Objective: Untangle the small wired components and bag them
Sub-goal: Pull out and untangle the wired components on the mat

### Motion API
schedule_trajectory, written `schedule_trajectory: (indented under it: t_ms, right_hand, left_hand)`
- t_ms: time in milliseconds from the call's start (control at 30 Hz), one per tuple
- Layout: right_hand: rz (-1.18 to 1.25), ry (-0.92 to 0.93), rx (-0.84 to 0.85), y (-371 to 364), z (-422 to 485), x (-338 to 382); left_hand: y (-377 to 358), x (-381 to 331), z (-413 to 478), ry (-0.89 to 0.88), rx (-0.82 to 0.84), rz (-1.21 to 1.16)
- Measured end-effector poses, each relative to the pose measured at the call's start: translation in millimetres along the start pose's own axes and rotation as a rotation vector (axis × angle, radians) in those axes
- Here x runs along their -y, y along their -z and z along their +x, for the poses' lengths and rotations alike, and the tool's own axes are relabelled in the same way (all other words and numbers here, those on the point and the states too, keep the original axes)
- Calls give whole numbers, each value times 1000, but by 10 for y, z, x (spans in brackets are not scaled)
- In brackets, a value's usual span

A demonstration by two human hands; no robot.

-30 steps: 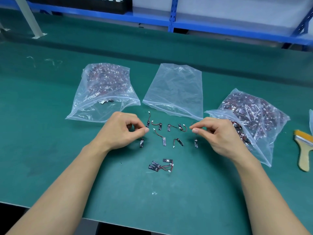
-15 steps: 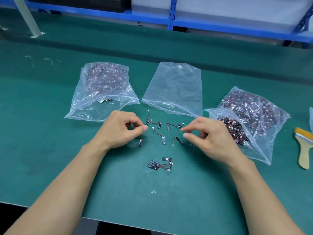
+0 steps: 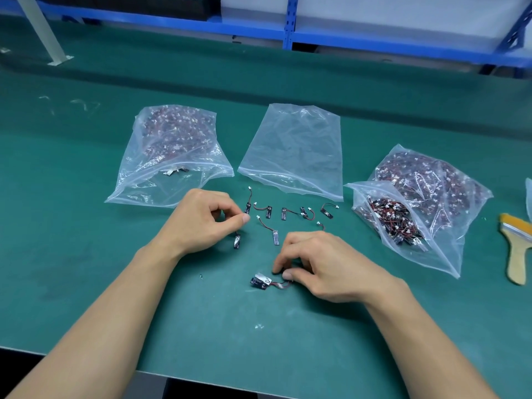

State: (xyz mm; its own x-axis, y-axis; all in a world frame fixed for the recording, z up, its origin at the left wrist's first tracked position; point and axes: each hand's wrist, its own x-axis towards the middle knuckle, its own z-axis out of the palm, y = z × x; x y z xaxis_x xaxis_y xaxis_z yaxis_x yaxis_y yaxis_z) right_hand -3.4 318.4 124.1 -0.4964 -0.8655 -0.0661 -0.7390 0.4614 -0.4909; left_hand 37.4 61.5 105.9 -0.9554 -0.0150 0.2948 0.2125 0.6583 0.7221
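head view: at a workbench covered by a green mat point(image 3: 86, 226), we see the right hand point(image 3: 319, 263) bent low over a tangled cluster point(image 3: 266, 280) of small black boards and red leads, which lies nearer the person than the other parts. thumb and forefinger are closed in a pinch on the cluster's right end. the left hand point(image 3: 201, 223) sits further back, thumb pressed to forefinger. one component point(image 3: 237, 242) lies just beneath its fingertips, and we cannot tell whether its lead is caught in that pinch. a scatter of loose components point(image 3: 275, 237) lies separated between the hands and an empty bag point(image 3: 293, 151). a filled left bag point(image 3: 172, 145) and an open right bag point(image 3: 417, 208) flank it, and a brush point(image 3: 516, 254) lies at the far right. we judge these parts feather-light and apt to skid on the mat, their leads thin, springy and easily strained where they meet the boards and the white plugs. the safer hold, in our view, is on the stiff board bodies, one in each hand, easing the loops apart rather than hauling on the wire
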Motion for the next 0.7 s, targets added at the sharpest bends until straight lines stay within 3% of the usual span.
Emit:
schedule_trajectory:
  t_ms: [700]
  right_hand:
    - [96, -29, 26, 52, -39, -21]
  left_hand:
    - [0, -21, -1, 26, 1, -8]
